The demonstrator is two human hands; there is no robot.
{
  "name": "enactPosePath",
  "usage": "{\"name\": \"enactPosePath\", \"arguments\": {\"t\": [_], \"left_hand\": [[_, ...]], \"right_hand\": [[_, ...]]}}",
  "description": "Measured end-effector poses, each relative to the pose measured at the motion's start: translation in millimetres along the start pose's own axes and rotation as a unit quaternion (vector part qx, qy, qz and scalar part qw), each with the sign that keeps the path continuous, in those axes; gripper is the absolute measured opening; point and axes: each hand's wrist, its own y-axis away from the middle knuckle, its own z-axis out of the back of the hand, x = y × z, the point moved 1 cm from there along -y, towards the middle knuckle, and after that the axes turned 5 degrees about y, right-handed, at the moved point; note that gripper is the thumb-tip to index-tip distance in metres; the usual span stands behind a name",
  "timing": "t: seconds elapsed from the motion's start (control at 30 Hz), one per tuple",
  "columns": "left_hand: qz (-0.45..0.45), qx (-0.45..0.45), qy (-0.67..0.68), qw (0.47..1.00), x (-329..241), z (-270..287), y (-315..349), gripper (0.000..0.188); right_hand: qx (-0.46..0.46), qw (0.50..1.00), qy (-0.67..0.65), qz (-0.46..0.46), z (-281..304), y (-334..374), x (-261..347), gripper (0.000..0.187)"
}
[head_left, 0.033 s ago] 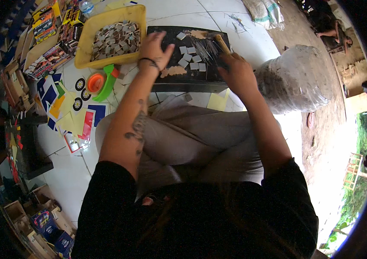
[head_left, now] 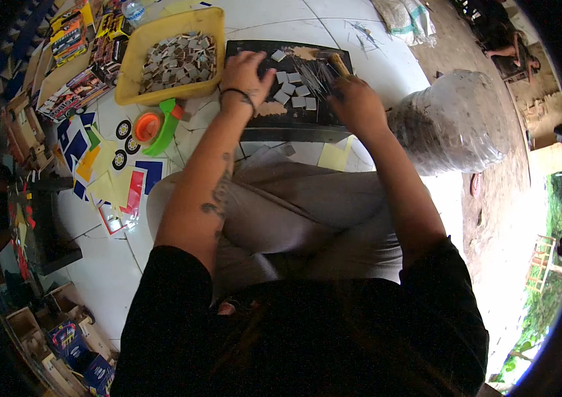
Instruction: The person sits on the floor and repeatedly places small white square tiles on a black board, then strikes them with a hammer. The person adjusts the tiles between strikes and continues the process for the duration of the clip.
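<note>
Pale squares [head_left: 287, 88] laid out on a black board [head_left: 301, 133]

We read the clock from the middle of the board, with twelve at the top of our view. At nine o'clock we see the left hand [head_left: 246, 78] over the board's end. Its fingers are spread and the thumb stands apart, grasping nothing that we can see; whether it touches the surface we cannot tell. Between three and four o'clock we find the right hand [head_left: 358, 104], its fingers bent inward over the board's edge. A wooden handle [head_left: 338, 64] at two o'clock runs down to this hand, yet we cannot tell whether the fingers clench it or only lie against it.

The pale squares lie flat around the board's centre, most of them close together, one set apart toward eleven o'clock. Just beside them, at two, we see thin metal rods [head_left: 311, 76] in a loose pile, and tan patches [head_left: 304, 51] show at one and at seven.

Between nine and ten o'clock, beyond the left hand, we have a yellow tub [head_left: 162, 96] with a heap of small grey and brown pieces [head_left: 178, 63]. Toward eight we see a green holder [head_left: 165, 135] near some black wheels [head_left: 119, 159], and between three and four a bulging clear plastic container [head_left: 453, 122]
</note>
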Motion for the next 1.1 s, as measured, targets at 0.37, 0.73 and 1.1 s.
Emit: {"name": "enactPosePath", "arguments": {"t": [0.37, 0.73, 1.1], "left_hand": [[0.130, 0.065, 0.159, 0.977, -27.6, 17.0, -0.9, 0.008], [0.057, 0.098, 0.135, 0.984, -55.7, 24.2, 53.9, 0.010], [0.153, 0.131, 0.180, 0.963, -48.3, 20.1, 44.1, 0.013]], "right_hand": [[0.051, 0.996, -0.004, -0.067, -51.1, -62.4, -10.0, 0.020], [0.016, 0.888, -0.446, -0.115, -45.4, -28.0, -5.2, 0.015], [0.004, 0.817, -0.575, -0.045, -53.7, -18.9, 25.2, 0.012]]}}
